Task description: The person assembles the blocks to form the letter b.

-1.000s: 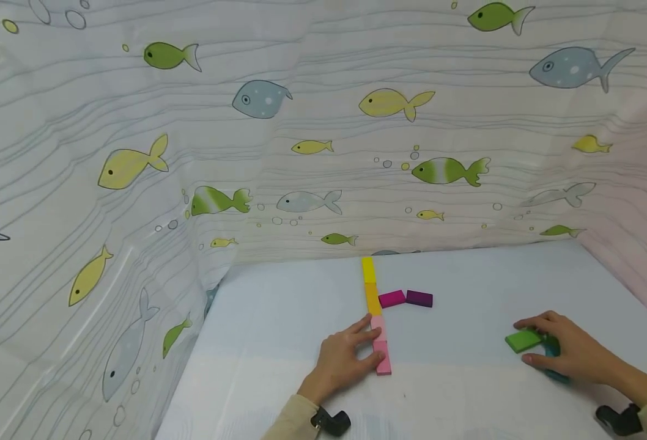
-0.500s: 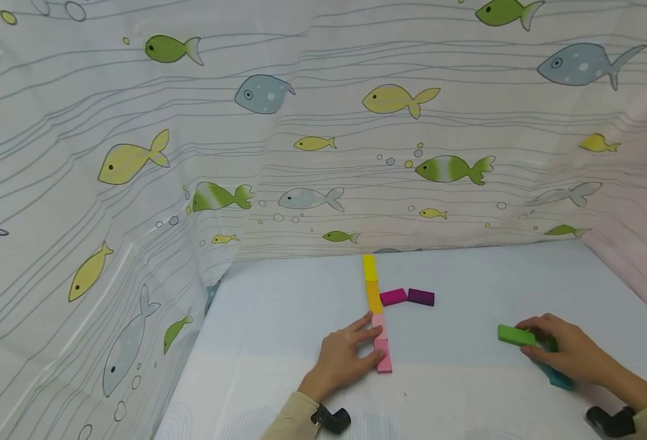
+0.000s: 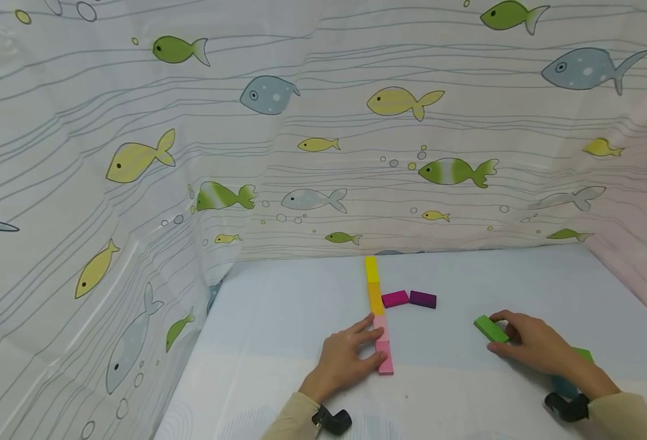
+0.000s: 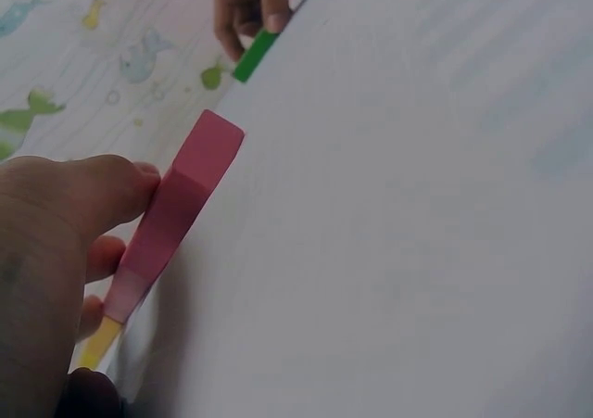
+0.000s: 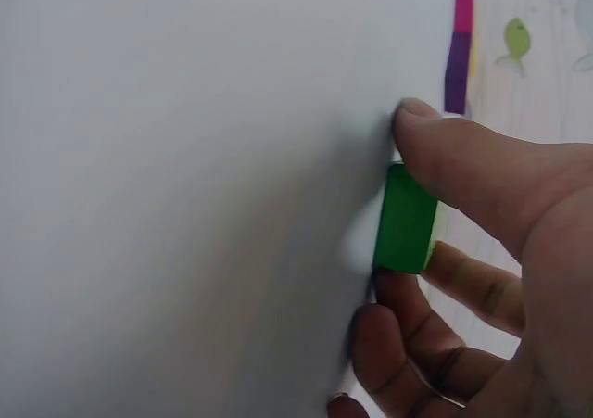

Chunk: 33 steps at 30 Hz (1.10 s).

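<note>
My left hand (image 3: 345,357) rests on two pink blocks, the upper (image 3: 380,321) and the lower (image 3: 385,366), set end to end. Its thumb and fingers touch them from the left. Above them an orange block (image 3: 375,298) and a yellow block (image 3: 371,269) continue the line. A magenta block (image 3: 395,299) angles off the orange one, with a dark purple block (image 3: 423,299) at its right end. Farther right, my right hand (image 3: 535,342) pinches a green block (image 3: 488,327) between thumb and fingers. In the right wrist view that green block (image 5: 406,219) sits between thumb and fingertips.
Another green block (image 3: 583,354) and a teal block (image 3: 564,387) lie partly hidden behind the right wrist. A fish-patterned curtain (image 3: 323,171) stands behind and beside the white table (image 3: 279,305).
My right hand has moved left with the green block, which has turned, away from the other green and teal blocks. The left hand has stayed on the pink blocks.
</note>
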Available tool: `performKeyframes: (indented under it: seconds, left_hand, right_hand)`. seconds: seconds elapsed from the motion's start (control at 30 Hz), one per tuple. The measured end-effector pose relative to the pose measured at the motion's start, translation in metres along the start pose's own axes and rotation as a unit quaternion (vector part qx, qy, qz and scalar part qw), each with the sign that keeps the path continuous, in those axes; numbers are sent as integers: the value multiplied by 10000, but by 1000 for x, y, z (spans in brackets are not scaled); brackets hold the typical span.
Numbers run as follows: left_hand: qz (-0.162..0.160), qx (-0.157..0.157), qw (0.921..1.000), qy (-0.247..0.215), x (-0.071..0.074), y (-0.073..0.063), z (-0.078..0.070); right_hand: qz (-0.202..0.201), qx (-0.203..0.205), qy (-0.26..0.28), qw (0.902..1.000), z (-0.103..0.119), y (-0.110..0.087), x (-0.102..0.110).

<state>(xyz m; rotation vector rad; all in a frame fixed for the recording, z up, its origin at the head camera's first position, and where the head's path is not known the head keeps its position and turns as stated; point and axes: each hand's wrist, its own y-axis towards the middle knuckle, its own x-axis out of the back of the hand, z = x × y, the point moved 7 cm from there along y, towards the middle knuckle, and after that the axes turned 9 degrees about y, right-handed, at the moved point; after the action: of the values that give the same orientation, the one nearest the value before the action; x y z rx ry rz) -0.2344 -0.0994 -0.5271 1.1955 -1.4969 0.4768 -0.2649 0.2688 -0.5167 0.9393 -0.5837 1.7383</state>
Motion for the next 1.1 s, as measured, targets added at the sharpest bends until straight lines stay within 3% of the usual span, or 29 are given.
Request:
performKeyframes:
  seconds: [0.57, 0.83, 1.1]
  left_hand:
    - [23, -100, 9999, -76, 1, 2, -4]
    - [34, -54, 10000, 24, 4, 7, -1]
    - [223, 152, 9996, -106, 0, 2, 1]
  right_hand:
    - [470, -143, 244, 9985, 39, 43, -27]
    - [576, -490, 358, 9965, 41, 58, -29]
    - [544, -706, 417, 9951, 42, 60, -40]
